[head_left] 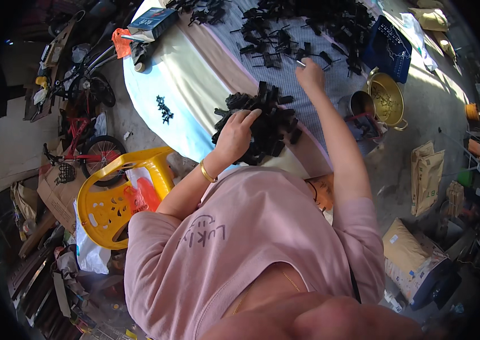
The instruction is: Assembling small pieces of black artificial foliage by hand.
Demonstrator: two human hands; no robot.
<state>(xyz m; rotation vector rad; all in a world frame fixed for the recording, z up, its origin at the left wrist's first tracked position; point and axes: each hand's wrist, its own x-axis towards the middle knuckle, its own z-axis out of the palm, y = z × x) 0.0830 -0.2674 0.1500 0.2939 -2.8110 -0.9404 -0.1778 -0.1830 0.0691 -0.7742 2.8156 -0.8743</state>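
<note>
A heap of black plastic parts (268,133) lies on the near side of the cloth-covered table. My left hand (235,136), with a gold bangle at its wrist, rests on the heap's left side. Its visible fingers are apart, and their tips partly disappear among the parts. Farther off to the right, my right hand (311,76) is closed around a short, thin, whitish stick-like thing (300,63); its exact kind is too small to tell. Just beyond that hand spread many loose black pieces with thin prongs (271,42).
A small black cluster (164,109) and a blue box (152,24) sit on the table's left part. At right are a blue plastic basket (388,48), a gold-coloured pot (400,101) and a metal pot (359,103). A yellow chair (95,192) stands left of me, near a red bicycle (75,133).
</note>
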